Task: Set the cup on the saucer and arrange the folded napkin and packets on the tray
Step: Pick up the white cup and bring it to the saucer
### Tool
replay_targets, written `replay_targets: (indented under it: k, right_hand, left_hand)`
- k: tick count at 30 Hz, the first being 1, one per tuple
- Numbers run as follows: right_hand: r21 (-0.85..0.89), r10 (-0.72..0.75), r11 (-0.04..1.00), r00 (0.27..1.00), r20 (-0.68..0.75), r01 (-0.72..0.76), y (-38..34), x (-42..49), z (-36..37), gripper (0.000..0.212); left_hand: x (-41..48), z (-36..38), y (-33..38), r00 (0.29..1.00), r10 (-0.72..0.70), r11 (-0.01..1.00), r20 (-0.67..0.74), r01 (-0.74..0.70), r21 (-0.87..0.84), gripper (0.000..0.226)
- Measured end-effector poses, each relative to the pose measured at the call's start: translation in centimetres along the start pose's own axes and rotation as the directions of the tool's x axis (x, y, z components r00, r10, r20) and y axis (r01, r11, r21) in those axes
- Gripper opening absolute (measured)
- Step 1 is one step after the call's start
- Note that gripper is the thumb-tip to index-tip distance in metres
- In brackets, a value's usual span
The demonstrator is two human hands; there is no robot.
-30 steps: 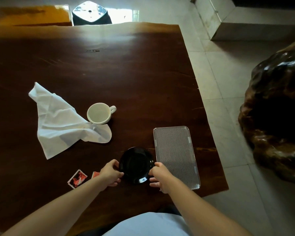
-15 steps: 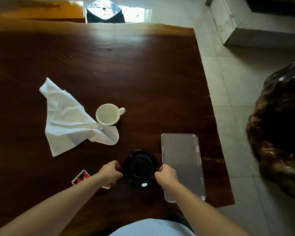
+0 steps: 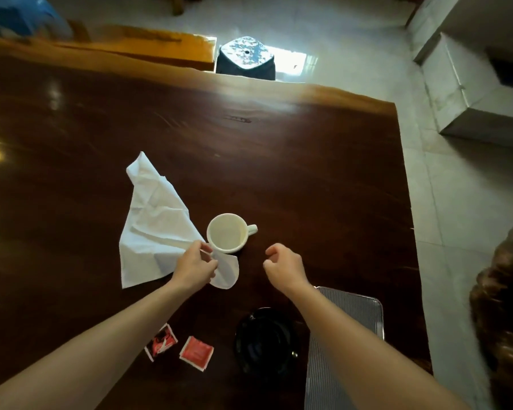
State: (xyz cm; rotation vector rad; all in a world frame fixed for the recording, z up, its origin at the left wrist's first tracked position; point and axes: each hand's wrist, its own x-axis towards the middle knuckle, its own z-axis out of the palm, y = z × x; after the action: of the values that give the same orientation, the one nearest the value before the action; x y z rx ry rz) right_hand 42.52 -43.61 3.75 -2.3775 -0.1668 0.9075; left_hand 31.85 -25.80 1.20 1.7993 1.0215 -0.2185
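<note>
A white cup (image 3: 227, 232) stands upright on the dark wooden table, handle to the right. A crumpled white napkin (image 3: 154, 226) lies to its left, one corner running under the cup's near side. My left hand (image 3: 194, 266) pinches that napkin corner just beside the cup. My right hand (image 3: 283, 266) hovers right of the cup, fingers curled and apart, holding nothing. The black saucer (image 3: 264, 341) sits near the front edge, left of the ribbed grey tray (image 3: 353, 312). Two red packets (image 3: 196, 353) lie left of the saucer.
The table's right edge (image 3: 409, 232) drops to a tiled floor. A stool (image 3: 245, 59) and an orange wooden bench (image 3: 160, 45) stand beyond the far edge. A dark carved wooden mass (image 3: 504, 306) sits on the floor at the right.
Both hands have let go of the saucer and reached forward toward the cup. My left hand has taken hold of the napkin corner. The camera has tilted up and forward.
</note>
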Motion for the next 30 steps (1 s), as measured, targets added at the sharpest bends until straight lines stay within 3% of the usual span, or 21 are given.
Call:
replay_targets:
  k: [7, 13, 17, 21, 26, 28, 30]
  right_hand:
    - [-0.213, -0.175, 0.961, 0.984, 0.019, 0.175, -4.9, 5.3, 0.5, 0.046]
    - [-0.252, -0.147, 0.949, 0.975, 0.167, 0.187, -6.1, 8.0, 1.3, 0.055]
    - [-0.274, -0.143, 0.944, 0.978, 0.155, 0.181, -5.5, 8.2, 2.1, 0.048]
    - [-0.24, -0.047, 0.967, 0.99, 0.136, 0.079, -4.4, 8.5, 2.4, 0.063]
    - [-0.107, 0.043, 0.994, 0.93, 0.364, -0.004, -2.5, 7.3, 2.3, 0.099]
    - [-0.031, 0.034, 0.999, 0.93, 0.367, -0.025, -1.8, 6.4, 2.7, 0.096]
    - [0.032, 0.027, 0.999, 0.946, 0.323, -0.039, -1.1, 5.5, 3.3, 0.08]
  left_hand:
    - [2.1, 0.1, 0.3, 0.997, -0.064, 0.995, -0.038, 0.06, -0.084, 0.031]
    - [3.1, 1.0, 0.1, 0.995, -0.093, 0.99, -0.035, 0.089, -0.113, 0.038]
    - [3.8, 1.4, -0.3, 0.993, -0.115, 0.981, -0.033, 0.109, -0.16, 0.044]
    - [4.2, 1.4, -0.5, 0.989, -0.142, 0.973, -0.035, 0.132, -0.191, 0.053]
    - [3.9, 1.5, -0.3, 0.992, -0.114, 0.979, 0.058, 0.123, -0.163, 0.067]
    - [3.4, 1.9, -0.1, 0.99, -0.076, 0.982, 0.121, 0.095, -0.166, 0.073]
    - [2.9, 2.2, 0.0, 0.988, -0.034, 0.982, 0.15, 0.061, -0.181, 0.076]
